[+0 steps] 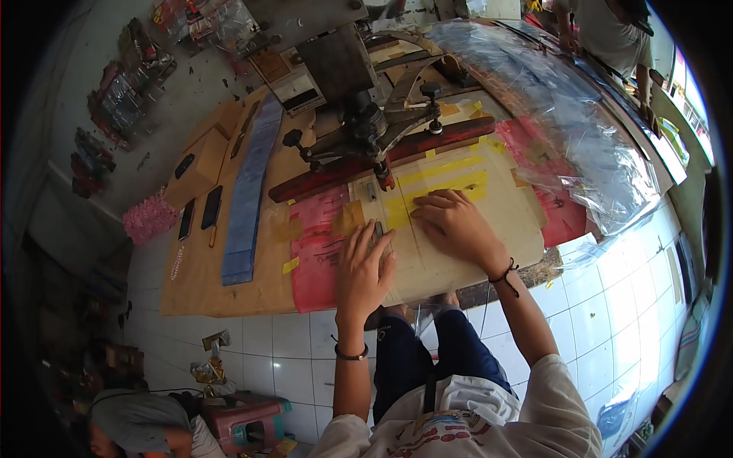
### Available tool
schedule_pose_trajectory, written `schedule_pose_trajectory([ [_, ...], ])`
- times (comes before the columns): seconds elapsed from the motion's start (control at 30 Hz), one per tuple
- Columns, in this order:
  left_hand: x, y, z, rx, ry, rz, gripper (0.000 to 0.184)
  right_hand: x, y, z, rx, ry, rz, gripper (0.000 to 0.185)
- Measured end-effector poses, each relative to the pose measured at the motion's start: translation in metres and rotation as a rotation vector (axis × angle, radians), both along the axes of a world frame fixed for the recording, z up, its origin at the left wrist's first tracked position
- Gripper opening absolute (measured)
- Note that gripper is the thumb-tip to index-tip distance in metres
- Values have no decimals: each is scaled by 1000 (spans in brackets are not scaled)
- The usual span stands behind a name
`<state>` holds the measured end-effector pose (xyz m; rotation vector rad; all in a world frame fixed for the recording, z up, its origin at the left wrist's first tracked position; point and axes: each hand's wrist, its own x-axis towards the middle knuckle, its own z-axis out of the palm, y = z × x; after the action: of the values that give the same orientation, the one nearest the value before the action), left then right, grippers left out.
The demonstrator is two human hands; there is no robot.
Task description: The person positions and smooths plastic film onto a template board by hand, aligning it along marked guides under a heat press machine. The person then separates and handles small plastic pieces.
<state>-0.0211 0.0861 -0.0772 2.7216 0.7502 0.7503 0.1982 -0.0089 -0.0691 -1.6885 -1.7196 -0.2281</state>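
Observation:
My left hand [365,267] lies with fingers stretched out at the left edge of a cream-coloured board [458,263], partly over red sheeting [314,263]. Close to its fingertips is a small dark metal piece [379,229]. My right hand [462,229] rests palm down on the board, fingers loosely extended towards a yellow strip [439,183]. Neither hand visibly grips anything. Beyond both hands, a long dark-red bar [321,178] hangs from a metal machine head [365,126] with black knobs. Whether a thin sheet lies under my palms I cannot tell.
A blue strip [256,175] lies on the brown table [195,286] at left, near phones [212,206] and a cardboard box [202,164]. Clear plastic sheets [527,84] cover the right side. One person [611,34] stands at upper right; another [141,420] is at lower left.

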Motion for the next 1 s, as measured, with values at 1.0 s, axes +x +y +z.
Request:
schedule_pose_trajectory([
  [1.0,-2,1,-3,31,-50,-14,41,-3,1,3,-20,-11,5,22],
])
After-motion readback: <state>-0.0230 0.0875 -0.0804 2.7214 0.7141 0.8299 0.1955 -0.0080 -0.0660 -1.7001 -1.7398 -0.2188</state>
